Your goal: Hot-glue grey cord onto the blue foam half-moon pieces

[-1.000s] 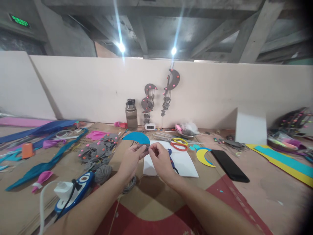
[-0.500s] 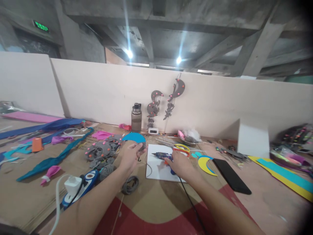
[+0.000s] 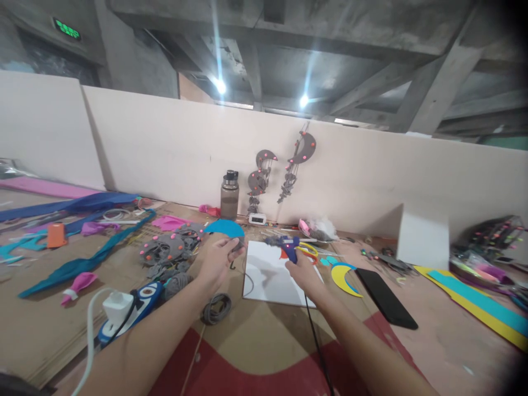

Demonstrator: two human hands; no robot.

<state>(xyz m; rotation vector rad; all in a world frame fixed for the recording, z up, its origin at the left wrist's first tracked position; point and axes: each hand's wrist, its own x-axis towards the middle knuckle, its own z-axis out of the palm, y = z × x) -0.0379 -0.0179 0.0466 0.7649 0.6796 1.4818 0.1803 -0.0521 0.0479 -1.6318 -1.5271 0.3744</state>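
My right hand (image 3: 303,269) is wrapped round the handle of a blue hot glue gun (image 3: 291,248), held above a white sheet (image 3: 268,275) with its nozzle pointing left. A black cable (image 3: 315,335) runs down from it. My left hand (image 3: 218,261) is closed in a pinch on a small grey piece (image 3: 239,246), partly hidden by the fingers. A thin grey cord (image 3: 247,278) curves over the sheet's left edge below that hand. Behind my left hand lies a blue felt half-round (image 3: 225,227). A coil of grey cord (image 3: 216,309) rests nearer me.
A phone (image 3: 385,297) and a yellow crescent (image 3: 345,280) lie on the right, with yellow-handled scissors (image 3: 309,250) behind the glue gun. A bottle (image 3: 230,195) stands at the back. Grey moon hangings (image 3: 303,148) hang on the white board. A power strip (image 3: 132,313) lies left.
My right hand has lifted the glue gun, and its nozzle has moved up, away from the sheet. My left hand keeps its pinch, barely shifted. The view has tilted slightly.
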